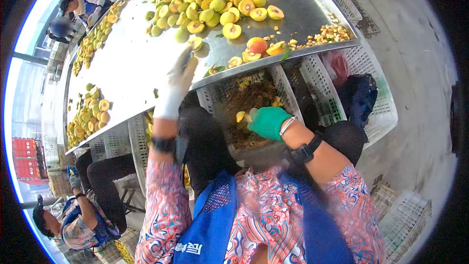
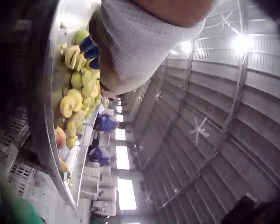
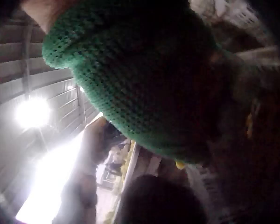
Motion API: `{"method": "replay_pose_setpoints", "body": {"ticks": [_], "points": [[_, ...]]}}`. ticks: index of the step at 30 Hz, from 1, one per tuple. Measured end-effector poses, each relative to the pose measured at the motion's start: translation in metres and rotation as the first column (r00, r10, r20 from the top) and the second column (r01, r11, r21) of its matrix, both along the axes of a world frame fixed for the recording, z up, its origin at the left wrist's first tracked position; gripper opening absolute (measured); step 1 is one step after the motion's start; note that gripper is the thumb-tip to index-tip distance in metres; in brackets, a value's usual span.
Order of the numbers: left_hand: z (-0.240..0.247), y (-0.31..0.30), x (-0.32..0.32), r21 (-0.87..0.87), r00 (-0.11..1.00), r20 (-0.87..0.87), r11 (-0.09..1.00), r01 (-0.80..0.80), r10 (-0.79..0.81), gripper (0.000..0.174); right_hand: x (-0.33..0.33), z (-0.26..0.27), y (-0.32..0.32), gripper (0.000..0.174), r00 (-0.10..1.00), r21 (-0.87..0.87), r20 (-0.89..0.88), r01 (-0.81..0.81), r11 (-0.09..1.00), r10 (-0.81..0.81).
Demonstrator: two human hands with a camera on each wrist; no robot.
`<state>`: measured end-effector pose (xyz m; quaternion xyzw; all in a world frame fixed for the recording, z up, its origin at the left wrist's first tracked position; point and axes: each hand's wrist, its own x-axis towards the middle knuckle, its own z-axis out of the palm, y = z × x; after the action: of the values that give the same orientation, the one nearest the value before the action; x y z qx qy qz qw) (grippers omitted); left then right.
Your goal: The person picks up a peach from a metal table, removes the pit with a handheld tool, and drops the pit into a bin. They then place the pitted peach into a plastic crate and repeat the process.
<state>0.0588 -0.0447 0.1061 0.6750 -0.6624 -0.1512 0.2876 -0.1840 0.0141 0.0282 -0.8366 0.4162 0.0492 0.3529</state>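
Note:
The left hand (image 1: 180, 80), in a white glove with blue fingertips (image 2: 91, 52), reaches over the metal table (image 1: 132, 80). Its fingers extend to a cut fruit half (image 1: 195, 43) near the main pile; whether they touch it is unclear. Below the table edge, the right hand (image 1: 268, 123), in a green glove, pinches a yellow fruit piece (image 1: 240, 116) above a crate with brown matter (image 1: 256, 97) in it. The right wrist view shows the back of the green glove (image 3: 130, 88); its fingers are dark there, with a bit of yellow (image 3: 180, 164) at the lower edge.
A large pile of green-yellow fruit halves (image 1: 205, 0) covers the table's far part. Pits (image 1: 332, 34) and a reddish fruit (image 1: 257, 45) lie by the near edge. White crates (image 1: 320, 83) stand underneath. Another person (image 1: 80, 220) sits at the left; others are at the far left.

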Motion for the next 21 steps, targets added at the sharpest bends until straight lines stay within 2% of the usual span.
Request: {"method": "replay_pose_setpoints", "body": {"ticks": [1,2,3,4,5,7,8,10,11,13,14,16,17,18,19,21], "points": [[-0.004,-0.027,-0.019,0.098,0.997,-0.079,0.995,0.028,-0.020,0.050,-0.001,0.005,-0.001,0.034,0.999,-0.007,0.026,0.040,0.999,-0.040],[-0.020,-0.058,-0.028,0.054,0.990,0.109,0.995,0.088,-0.093,0.057,-0.002,0.008,-0.002,0.034,0.995,-0.013,0.055,0.084,0.996,-0.083],[-0.041,-0.090,-0.034,0.033,0.956,0.275,0.995,0.093,-0.098,0.063,-0.004,0.012,-0.004,0.033,0.989,-0.018,0.079,0.125,0.992,-0.124],[-0.036,-0.101,-0.053,0.070,0.921,0.385,0.997,0.041,-0.065,0.066,-0.005,0.014,-0.006,0.032,0.991,-0.055,0.076,0.112,0.992,-0.108],[-0.050,-0.125,-0.060,0.177,0.945,0.310,0.983,0.047,-0.101,0.063,-0.010,0.009,-0.009,0.031,0.995,-0.084,0.064,0.076,0.994,-0.070],[-0.072,-0.151,-0.072,0.220,0.908,0.388,0.973,0.075,-0.158,0.057,-0.015,-0.015,-0.013,0.029,0.999,-0.126,0.041,0.007,0.992,-0.002],[-0.080,-0.155,-0.073,0.165,0.929,0.333,0.980,0.108,-0.159,0.055,-0.018,-0.023,-0.017,0.027,0.997,-0.170,0.056,-0.043,0.985,0.053],[-0.089,-0.159,-0.071,0.051,0.961,0.220,0.985,0.162,-0.169,0.052,-0.013,-0.024,-0.043,0.026,0.966,-0.254,0.157,0.241,0.937,-0.206],[-0.076,-0.148,-0.074,0.002,0.976,0.125,0.984,0.178,-0.176,0.048,-0.012,-0.023,-0.053,0.026,0.923,-0.287,0.213,0.372,0.883,-0.320],[-0.064,-0.129,-0.065,-0.132,0.979,0.019,0.971,0.202,-0.201,0.045,-0.019,0.008,-0.056,0.026,0.928,-0.240,0.171,0.365,0.899,-0.332],[-0.054,-0.119,-0.061,-0.037,0.960,-0.196,0.980,0.197,-0.200,0.044,-0.021,0.026,-0.055,0.027,0.930,-0.216,0.151,0.361,0.907,-0.334],[-0.035,-0.096,-0.052,0.145,0.800,-0.591,0.963,0.229,-0.101,0.041,-0.031,0.042,-0.044,0.029,0.978,-0.152,0.154,0.163,0.975,-0.139],[-0.034,-0.086,-0.046,0.127,0.710,-0.700,0.964,0.235,-0.081,0.038,-0.034,0.044,-0.040,0.031,0.986,-0.122,0.161,0.053,0.991,-0.033],[-0.035,-0.075,-0.041,0.111,0.604,-0.795,0.964,0.240,-0.058,0.035,-0.034,0.043,-0.038,0.034,0.964,-0.148,0.264,0.054,0.988,-0.013],[-0.036,-0.062,-0.036,0.093,0.484,-0.874,0.965,0.244,-0.038,0.032,-0.030,0.044,-0.037,0.035,0.917,-0.177,0.396,0.129,0.976,-0.049],[-0.044,-0.041,-0.031,-0.062,0.420,-0.890,0.960,0.272,-0.176,0.030,-0.019,0.053,-0.035,0.036,0.765,-0.201,0.637,0.282,0.938,-0.094]]}}
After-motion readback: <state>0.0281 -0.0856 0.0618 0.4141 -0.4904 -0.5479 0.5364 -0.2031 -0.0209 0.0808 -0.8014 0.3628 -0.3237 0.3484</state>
